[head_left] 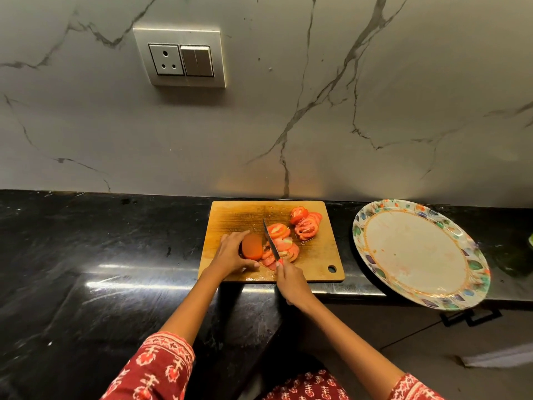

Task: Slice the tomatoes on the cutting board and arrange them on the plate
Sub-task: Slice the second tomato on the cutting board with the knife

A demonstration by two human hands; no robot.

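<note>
Seen from the head camera, looking down, a rectangular wooden cutting board [317, 255] with rounded corners and a small round hole in its near right corner lies on a glossy black stone counter [101, 255]. The left hand [230, 255] curls its fingers and thumb around the uncut part of a smooth red tomato [251, 250], holding it against the board. The right hand [291, 281] grips the red handle of a thin, dark-bladed knife [269, 240], whose blade stands just beside the tomato's cut face. To the right of the blade lies a fanned heap of round, wet tomato slices [281, 243]; a second pile of slices [306, 225] sits near the board's far right corner. A large round plate [432, 301] with a white centre and a colourful leaf-patterned rim rests on the counter right of the board, apart from it, with no slices on it. Behind, a grey-veined marble wall carries a square metal socket and switch panel [180, 57]. Both sleeves [155, 368] are red with a white print.
</note>
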